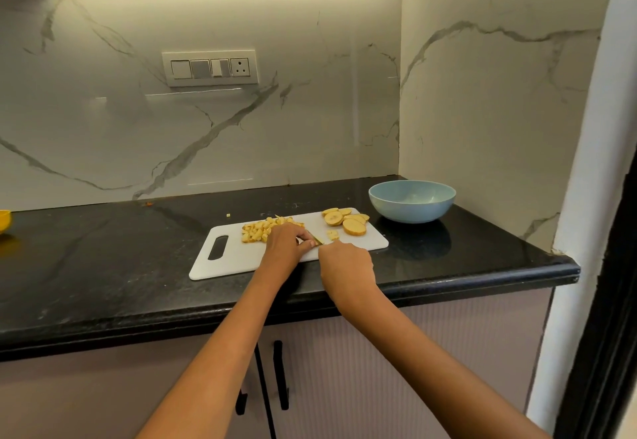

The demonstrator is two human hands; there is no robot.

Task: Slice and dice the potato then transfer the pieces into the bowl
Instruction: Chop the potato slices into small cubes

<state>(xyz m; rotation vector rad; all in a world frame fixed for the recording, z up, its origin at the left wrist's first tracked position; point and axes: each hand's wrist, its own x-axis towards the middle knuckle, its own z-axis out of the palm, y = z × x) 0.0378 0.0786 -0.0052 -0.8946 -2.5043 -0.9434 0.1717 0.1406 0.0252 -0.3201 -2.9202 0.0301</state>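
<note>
A white cutting board point(238, 259) lies on the black counter. A heap of diced potato point(258, 228) sits on its left half, and several round potato slices point(348, 221) lie at its far right corner. A few small cut pieces point(332, 235) rest between them. My left hand point(287, 243) is on the board just right of the heap, fingers curled down over a potato piece that is mostly hidden. My right hand point(346, 262) grips the knife point(319, 240); only a short stretch of blade shows between the two hands. The blue bowl point(412, 209) stands to the right of the board.
The counter's front edge runs just below the board, and its right end stops at a white wall. Marble walls close off the back and right behind the bowl. A yellow object point(4, 221) sits at the far left edge. A stray potato bit point(228, 215) lies behind the board.
</note>
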